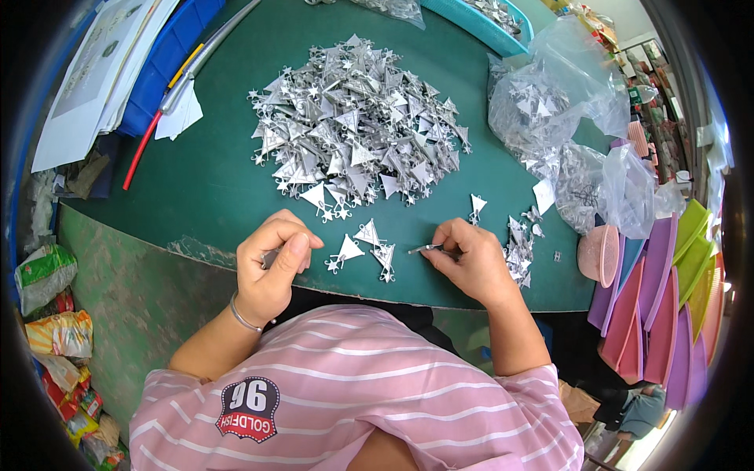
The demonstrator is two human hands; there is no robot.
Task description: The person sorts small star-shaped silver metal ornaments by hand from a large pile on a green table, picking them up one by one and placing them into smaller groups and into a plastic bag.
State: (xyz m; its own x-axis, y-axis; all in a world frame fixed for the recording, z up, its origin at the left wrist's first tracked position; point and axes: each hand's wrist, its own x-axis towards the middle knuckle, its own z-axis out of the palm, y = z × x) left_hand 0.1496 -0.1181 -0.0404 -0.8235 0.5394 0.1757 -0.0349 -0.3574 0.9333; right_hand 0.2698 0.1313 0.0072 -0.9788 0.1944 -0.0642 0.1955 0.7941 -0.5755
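Note:
My right hand (pixel 471 255) pinches a small silver metal piece (pixel 422 249) between thumb and fingers; it shows nearly edge-on, so its shape is unclear. Across from it, my left hand (pixel 275 263) is closed, thumb laid over curled fingers; whatever it may hold is hidden. Between the hands lie a few loose triangular metal charms (pixel 348 250) with little stars and loops at their corners. Beyond them rises a big heap of the same silver charms (pixel 357 118). Beside my right hand is a smaller group of charms (pixel 518 251), with a single charm (pixel 477 206) just above the hand.
Clear plastic bags of metal parts (pixel 542 110) stand at right, near a pink oval dish (pixel 598 255) and stacked coloured plastic bins (pixel 652 298). A turquoise basket (pixel 471 23) sits at the back. Papers (pixel 90 71), a blue tray (pixel 161 74) and a red-handled tool (pixel 143 153) lie left.

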